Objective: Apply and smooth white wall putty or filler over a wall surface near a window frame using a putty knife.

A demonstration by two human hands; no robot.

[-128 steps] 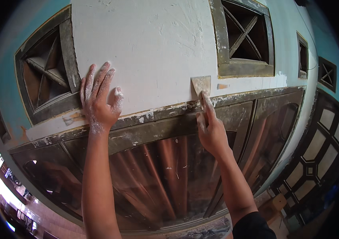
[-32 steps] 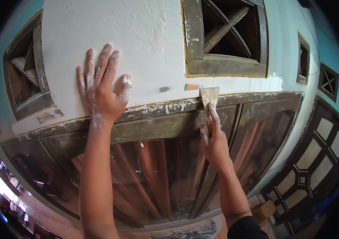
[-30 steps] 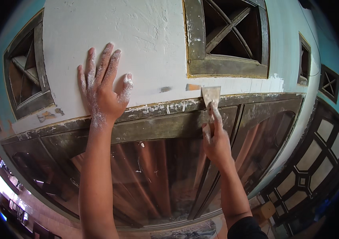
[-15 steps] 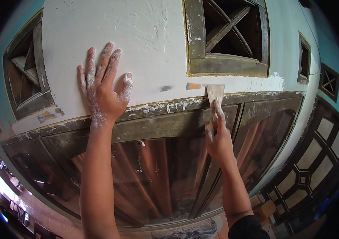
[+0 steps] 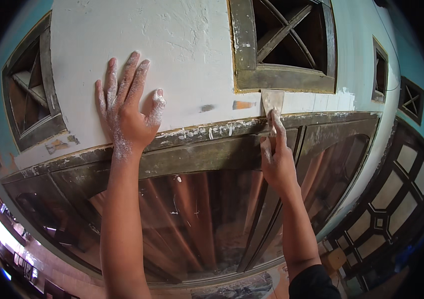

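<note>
Bare wall [image 5: 192,55] betw. hands free; vent frame [image 5: 284,77] blocks above putty knife [image 5: 273,102].

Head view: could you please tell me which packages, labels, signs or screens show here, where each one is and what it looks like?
None in view: no package, label, sign or screen shows.
What shows is a white plastered wall, wooden vents, a window frame, the left hand flat on the wall and the right hand holding a putty knife.
</note>
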